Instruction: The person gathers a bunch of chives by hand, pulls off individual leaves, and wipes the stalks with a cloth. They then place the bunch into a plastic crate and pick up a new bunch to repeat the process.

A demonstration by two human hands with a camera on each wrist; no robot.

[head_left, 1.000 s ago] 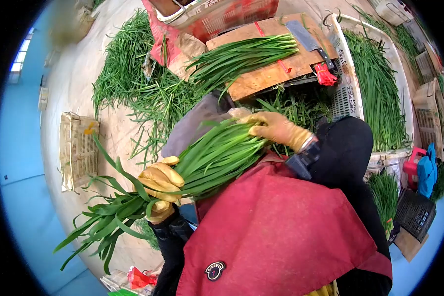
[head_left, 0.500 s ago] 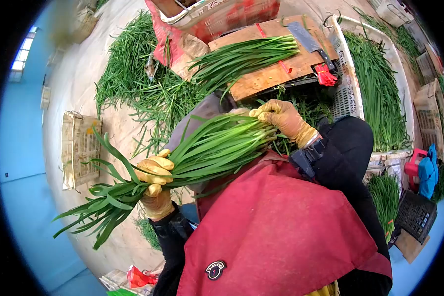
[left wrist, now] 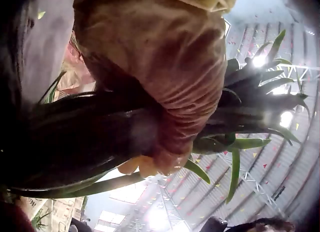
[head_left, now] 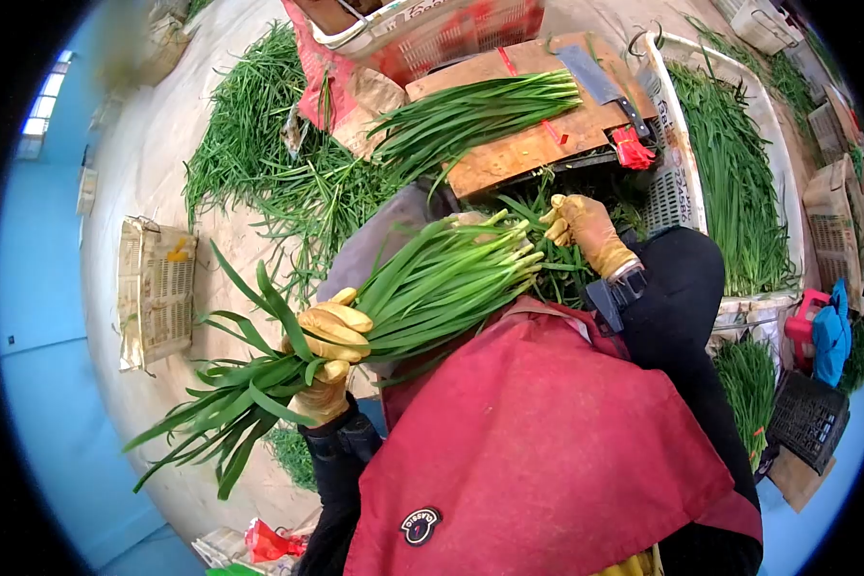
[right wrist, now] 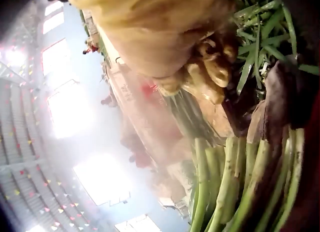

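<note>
Gloved in yellow, the left hand (head_left: 331,341) grips a bundle of long green leafy stalks (head_left: 442,288) around its leafy part. In the left wrist view that hand (left wrist: 160,67) wraps the dark bundle, with leaves (left wrist: 270,87) fanning out beyond it. The pale stalk ends point toward the right hand (head_left: 586,235), which is raised just past them, apart from the bundle. Seen from the right wrist, the right hand (right wrist: 170,42) has curled fingers (right wrist: 205,84) above the cut ends of the stalks (right wrist: 225,177), with nothing visible held in them.
Ahead, a wooden board (head_left: 509,154) bears another green bundle (head_left: 490,101), a cleaver (head_left: 590,75) and red ties (head_left: 632,149). A white crate (head_left: 655,106) full of stalks stands at the right. Loose greens (head_left: 250,125) lie on the floor at the left.
The right hand has come away from the stalk ends, moving right. The left hand and bundle went left and then back right, and the stalk ends now stand uncovered.
</note>
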